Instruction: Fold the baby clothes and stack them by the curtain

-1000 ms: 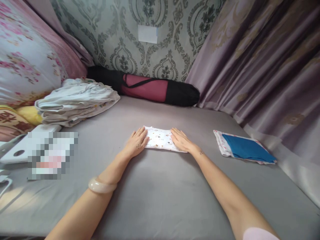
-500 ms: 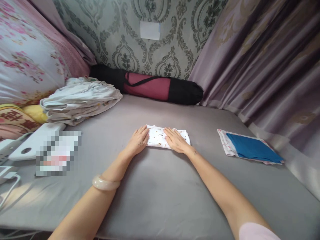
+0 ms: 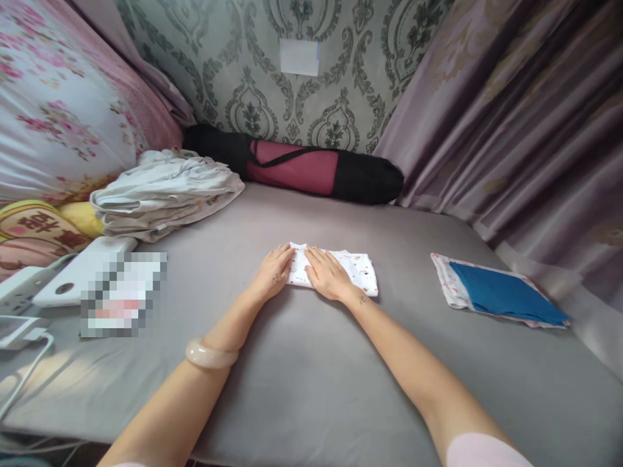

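Note:
A folded white cloth with a small print (image 3: pixel 363 267) lies flat on the grey sheet (image 3: pixel 311 370) in front of me. My left hand (image 3: pixel 273 269) rests at the cloth's left end, its fingers stretched out over the edge. Flat on top, left of the cloth's middle, lies my right hand (image 3: pixel 328 272) with its fingers extended. Neither hand grips the fabric. Whether the cloth is a garment I cannot tell from its folded shape.
Folded blue fabric (image 3: pixel 509 292) on printed cloth lies at right. A black and maroon long bag (image 3: pixel 296 170) lies along the wall. At left are a pale cloth pile (image 3: pixel 165 194), a white flat device (image 3: pixel 90 275), a blurred-out item (image 3: pixel 124 295) and a power strip (image 3: pixel 22 288).
My right hand has slid left over the cloth, closer to my left hand, uncovering more of its right end. The whole view has shifted slightly.

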Demonstrator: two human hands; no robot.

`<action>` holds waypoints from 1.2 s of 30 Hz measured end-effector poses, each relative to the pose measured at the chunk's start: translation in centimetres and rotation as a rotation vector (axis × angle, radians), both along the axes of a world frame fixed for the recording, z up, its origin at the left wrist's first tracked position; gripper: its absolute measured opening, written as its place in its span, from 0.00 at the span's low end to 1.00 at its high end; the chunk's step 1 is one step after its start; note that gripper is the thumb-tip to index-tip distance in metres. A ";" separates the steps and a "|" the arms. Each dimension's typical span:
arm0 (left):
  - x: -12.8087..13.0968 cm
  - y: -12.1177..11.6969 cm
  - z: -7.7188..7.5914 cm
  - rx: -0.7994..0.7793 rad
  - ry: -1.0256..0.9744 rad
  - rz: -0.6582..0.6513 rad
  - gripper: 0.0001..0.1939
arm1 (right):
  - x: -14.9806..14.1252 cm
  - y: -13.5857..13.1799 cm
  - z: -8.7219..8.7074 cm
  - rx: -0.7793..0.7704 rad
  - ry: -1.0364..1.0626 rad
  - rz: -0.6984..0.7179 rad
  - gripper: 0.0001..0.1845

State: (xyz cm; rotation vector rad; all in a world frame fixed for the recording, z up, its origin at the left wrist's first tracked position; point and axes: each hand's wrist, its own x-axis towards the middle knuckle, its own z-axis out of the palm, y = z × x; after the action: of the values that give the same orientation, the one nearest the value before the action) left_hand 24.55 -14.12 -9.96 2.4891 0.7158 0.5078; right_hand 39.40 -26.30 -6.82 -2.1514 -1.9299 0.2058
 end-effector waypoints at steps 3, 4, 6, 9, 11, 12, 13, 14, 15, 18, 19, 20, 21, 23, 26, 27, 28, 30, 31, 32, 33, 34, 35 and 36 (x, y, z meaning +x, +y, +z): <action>0.1 0.2 -0.2 -0.036 -0.055 0.017 0.25 | 0.3 0.0 -0.3 -0.026 0.008 0.007 0.32; 0.1 0.3 -0.3 -0.052 -0.079 0.022 0.26 | 0.4 0.1 -0.1 -0.044 0.019 0.010 0.32; 0.0 0.3 -0.2 -0.087 -0.117 0.026 0.27 | 0.6 0.2 0.7 -0.101 0.052 0.020 0.32; 0.0 0.3 0.1 -0.135 -0.146 0.039 0.27 | 0.5 0.9 2.3 -0.166 0.072 0.031 0.32; 0.0 0.2 0.3 -0.152 -0.162 0.049 0.26 | 0.0 1.5 2.8 -0.158 0.048 0.029 0.32; 0.0 0.2 0.4 -0.156 -0.171 0.054 0.26 | -0.3 1.9 2.8 -0.144 0.031 0.027 0.31; 0.0 0.1 0.5 -0.159 -0.180 0.058 0.26 | -0.7 2.3 2.6 -0.130 0.017 0.020 0.31; -0.1 0.1 0.6 -0.162 -0.186 0.062 0.26 | -1.2 2.6 2.2 -0.111 0.004 0.003 0.32; -0.1 0.0 0.7 -0.169 -0.191 0.066 0.26 | -1.7 2.9 1.7 -0.084 -0.013 -0.020 0.32; -0.2 0.0 1.0 -0.218 -0.194 0.092 0.25 | -2.8 3.3 0.0 0.001 -0.071 -0.084 0.32; -0.2 0.0 1.1 -0.240 -0.193 0.114 0.24 | -3.0 3.3 -0.5 0.016 -0.085 -0.092 0.33; -0.2 0.1 1.1 -0.259 -0.194 0.143 0.24 | -3.1 3.3 -0.7 0.017 -0.091 -0.091 0.33; -0.2 0.2 1.1 -0.272 -0.199 0.174 0.24 | -3.0 3.3 -0.8 0.004 -0.085 -0.085 0.33; -0.2 0.4 1.0 -0.277 -0.229 0.225 0.24 | -2.7 3.3 -0.4 -0.045 -0.055 -0.070 0.33; -0.2 0.8 0.7 -0.266 -0.300 0.253 0.24 | -2.3 3.6 0.9 -0.125 -0.007 -0.048 0.33; -0.2 0.8 0.6 -0.264 -0.319 0.259 0.24 | -2.4 3.8 1.3 -0.135 -0.003 -0.045 0.33; -0.1 0.9 0.5 -0.265 -0.333 0.264 0.23 | -2.7 4.0 1.7 -0.134 -0.005 -0.049 0.32; -0.1 1.0 0.4 -0.270 -0.355 0.276 0.23 | -3.5 4.5 2.1 -0.101 -0.013 -0.081 0.31; -0.1 1.1 0.3 -0.274 -0.363 0.278 0.23 | -4.0 4.8 2.0 -0.078 -0.008 -0.106 0.32; -0.1 1.1 0.3 -0.279 -0.368 0.279 0.23 | -4.6 5.1 1.8 -0.059 0.004 -0.131 0.32; -0.1 1.1 0.3 -0.284 -0.374 0.281 0.23 | -5.1 5.3 1.4 -0.045 0.017 -0.149 0.33; -0.1 1.1 0.3 -0.290 -0.379 0.286 0.23 | -5.6 5.5 1.0 -0.037 0.026 -0.159 0.34; -0.1 1.2 0.3 -0.294 -0.385 0.292 0.23 | -5.9 5.6 0.5 -0.034 0.030 -0.161 0.35; -0.2 1.2 0.3 -0.299 -0.389 0.298 0.23 | -6.2 5.7 0.0 -0.034 0.028 -0.159 0.36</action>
State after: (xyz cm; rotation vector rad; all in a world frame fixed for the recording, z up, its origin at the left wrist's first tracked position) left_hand 24.39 -12.94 -9.62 1.9386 0.9277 0.8917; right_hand 33.20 -20.61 -6.80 -2.2979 -1.7419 0.2398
